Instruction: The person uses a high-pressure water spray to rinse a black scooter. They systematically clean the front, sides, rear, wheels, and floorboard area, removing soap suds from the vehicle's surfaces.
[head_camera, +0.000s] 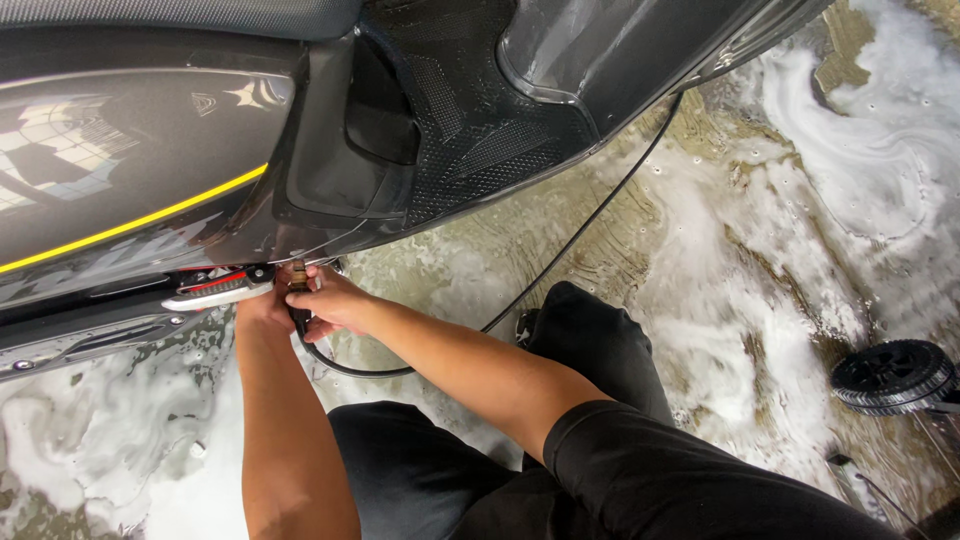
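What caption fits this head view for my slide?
Both hands grip a black hose under a grey scooter on a foamy floor.

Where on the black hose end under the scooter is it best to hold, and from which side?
Probably the stiff black handle just below its brass tip, approached from below: the scooter body blocks the top. Both the left hand and right hand hold there.

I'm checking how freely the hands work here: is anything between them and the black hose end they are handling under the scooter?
Nothing visible is. The right hand and left hand are both already closed around the hose end, right below the scooter's grey side panel. The hose trails off across the soapy floor.
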